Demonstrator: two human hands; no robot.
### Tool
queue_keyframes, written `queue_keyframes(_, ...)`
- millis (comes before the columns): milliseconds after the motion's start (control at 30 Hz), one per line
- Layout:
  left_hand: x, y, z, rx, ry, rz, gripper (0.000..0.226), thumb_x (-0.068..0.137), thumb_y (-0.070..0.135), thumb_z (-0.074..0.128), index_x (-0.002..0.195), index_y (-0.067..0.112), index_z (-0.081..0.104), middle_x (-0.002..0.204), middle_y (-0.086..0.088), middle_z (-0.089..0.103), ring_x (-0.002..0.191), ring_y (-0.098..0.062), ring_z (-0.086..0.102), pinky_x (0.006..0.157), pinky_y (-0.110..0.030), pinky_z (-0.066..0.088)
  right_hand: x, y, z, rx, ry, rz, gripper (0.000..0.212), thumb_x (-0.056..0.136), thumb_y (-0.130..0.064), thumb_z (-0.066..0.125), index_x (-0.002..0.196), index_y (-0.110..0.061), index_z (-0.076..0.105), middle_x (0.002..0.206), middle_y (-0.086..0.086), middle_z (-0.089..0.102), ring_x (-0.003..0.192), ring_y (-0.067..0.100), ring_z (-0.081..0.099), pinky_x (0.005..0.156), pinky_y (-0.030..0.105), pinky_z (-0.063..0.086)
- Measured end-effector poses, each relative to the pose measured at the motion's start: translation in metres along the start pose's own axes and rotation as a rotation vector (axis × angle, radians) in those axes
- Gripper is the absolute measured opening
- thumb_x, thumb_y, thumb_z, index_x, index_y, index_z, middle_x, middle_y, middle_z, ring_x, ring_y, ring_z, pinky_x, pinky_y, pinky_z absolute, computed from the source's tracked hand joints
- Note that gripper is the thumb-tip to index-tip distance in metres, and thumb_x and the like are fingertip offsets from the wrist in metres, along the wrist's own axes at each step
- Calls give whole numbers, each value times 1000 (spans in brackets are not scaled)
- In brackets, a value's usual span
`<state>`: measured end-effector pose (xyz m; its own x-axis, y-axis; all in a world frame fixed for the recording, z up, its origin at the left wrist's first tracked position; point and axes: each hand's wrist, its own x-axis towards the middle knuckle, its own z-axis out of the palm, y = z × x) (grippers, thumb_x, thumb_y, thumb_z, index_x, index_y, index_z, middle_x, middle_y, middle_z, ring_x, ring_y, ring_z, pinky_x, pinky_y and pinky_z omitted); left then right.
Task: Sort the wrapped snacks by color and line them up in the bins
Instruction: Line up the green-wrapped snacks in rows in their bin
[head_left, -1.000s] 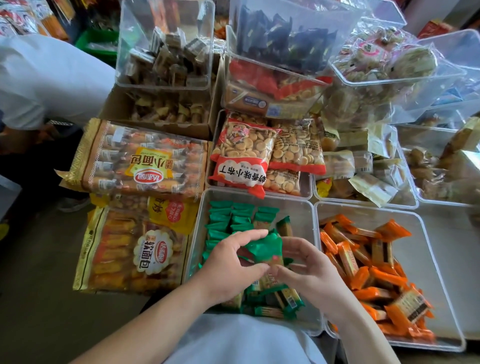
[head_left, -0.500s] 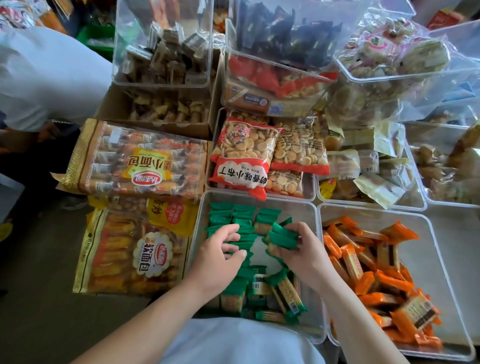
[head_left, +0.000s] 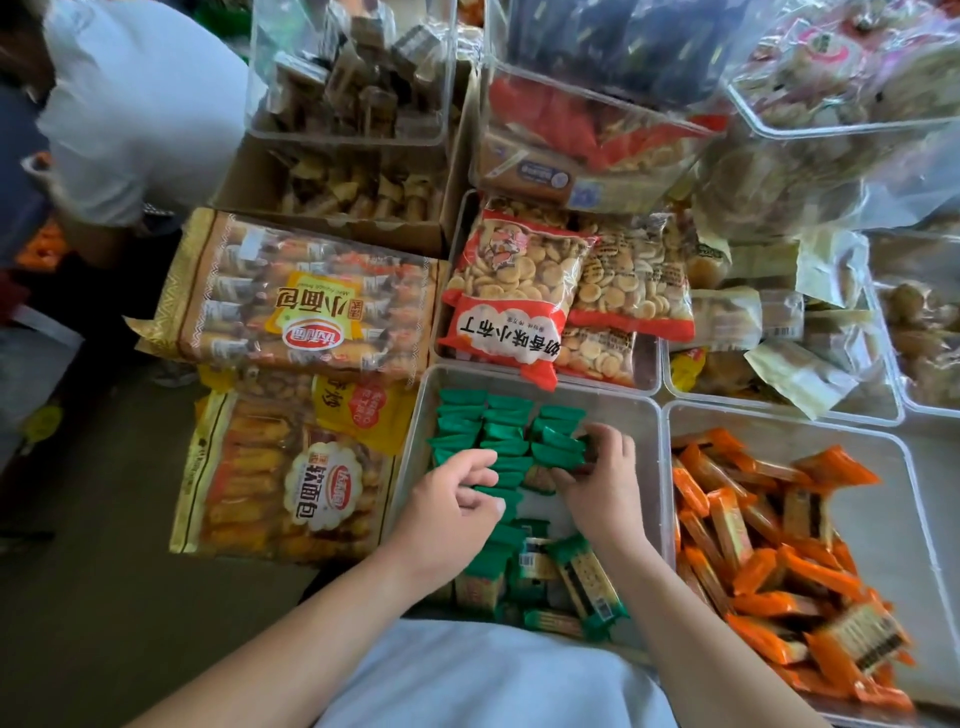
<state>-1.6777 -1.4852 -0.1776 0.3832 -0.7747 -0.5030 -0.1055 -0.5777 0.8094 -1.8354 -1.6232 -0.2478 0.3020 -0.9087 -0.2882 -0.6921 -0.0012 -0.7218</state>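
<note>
A clear bin (head_left: 644, 415) in front of me holds green-wrapped snacks (head_left: 498, 431), lined up in rows at its far end and loose at its near end (head_left: 587, 577). My right hand (head_left: 602, 483) grips a small bunch of green snacks at the right end of the rows. My left hand (head_left: 452, 504) hovers over the left rows with fingers loosely curled; whether it holds a snack I cannot tell. To the right, a second clear bin (head_left: 893, 447) holds a loose heap of orange-wrapped snacks (head_left: 753, 545).
Large bags of small breads (head_left: 306, 312) lie to the left of the green bin. Biscuit bags (head_left: 519, 291) fill the bin behind it. More clear bins of snacks stand stacked at the back. Another person in a white shirt (head_left: 140, 104) bends at the far left.
Both hands moved from the middle of the green bin toward the lined-up rows at its far end. The right hand carried a bunch of green snacks there.
</note>
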Motion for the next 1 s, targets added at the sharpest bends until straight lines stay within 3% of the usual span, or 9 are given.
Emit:
queue_keyframes(133, -2, -4, 1, 15, 6, 1, 49, 99, 20, 67, 145, 32, 54, 126, 21, 63, 110, 0, 66, 96, -22, 56, -11, 10, -9, -70, 94, -3, 25, 86, -23, 84, 92, -21, 59, 95, -8, 61, 81, 14, 61, 69, 32, 53)
queue_keyframes(200, -4, -5, 2, 25, 2, 2, 47, 99, 21, 67, 143, 33, 56, 124, 21, 64, 110, 0, 66, 96, -23, 57, -20, 16, -10, -125, 15, -53, 13, 89, -27, 80, 87, -21, 68, 86, -9, 70, 78, 14, 66, 69, 33, 55)
queue_keyframes(267, -7, -8, 4, 32, 7, 1, 45, 98, 21, 68, 141, 32, 59, 121, 21, 66, 108, 0, 67, 93, -19, 56, -27, 20, -5, -236, -190, -125, 8, 93, -26, 74, 97, -20, 76, 93, -6, 75, 85, 17, 70, 77, 34, 58)
queue_keyframes(367, -10, -11, 6, 36, 14, 2, 42, 98, 19, 68, 139, 30, 61, 120, 20, 67, 104, 5, 66, 86, -10, 53, -28, 23, 8, -441, -481, -173, 25, 96, -22, 64, 118, -20, 75, 112, 3, 75, 105, 25, 68, 88, 37, 57)
queue_keyframes(467, -16, -16, 6, 32, 27, 0, 40, 98, 17, 69, 136, 28, 63, 118, 19, 68, 100, 11, 65, 81, -5, 51, -18, 26, 11, -516, -608, -133, 36, 97, -31, 63, 132, -25, 68, 125, 4, 73, 114, 27, 67, 95, 40, 56)
queue_keyframes(633, -31, -27, 8, 31, 53, -30, 36, 96, 15, 69, 130, 26, 68, 113, 18, 71, 98, 10, 66, 86, -9, 53, -6, 21, 3, -566, -901, 4, 93, 85, -35, 81, 162, -24, 32, 157, 2, 44, 138, 23, 51, 115, 31, 43)
queue_keyframes(700, -36, -31, 9, 35, 50, -42, 34, 95, 16, 69, 127, 29, 69, 112, 19, 71, 98, 8, 67, 91, -15, 55, -7, 22, 2, -648, -890, -15, 93, 80, -40, 83, 160, -26, 37, 155, 2, 39, 137, 24, 48, 115, 33, 43)
queue_keyframes(800, -43, -34, 12, 40, 30, -49, 33, 95, 18, 70, 124, 34, 68, 112, 21, 71, 100, 5, 68, 99, -26, 56, -12, 21, -3, -652, -798, -40, 79, 73, -45, 84, 144, -29, 54, 131, -3, 45, 119, 22, 54, 103, 35, 52)
queue_keyframes(1000, -51, -36, 6, 48, -44, -24, 31, 97, 21, 70, 123, 36, 66, 115, 20, 69, 101, 4, 67, 97, -22, 55, -33, 16, -19, -655, -682, -19, 52, 71, -43, 82, 114, -33, 53, 108, -6, 65, 94, 19, 65, 83, 38, 61)
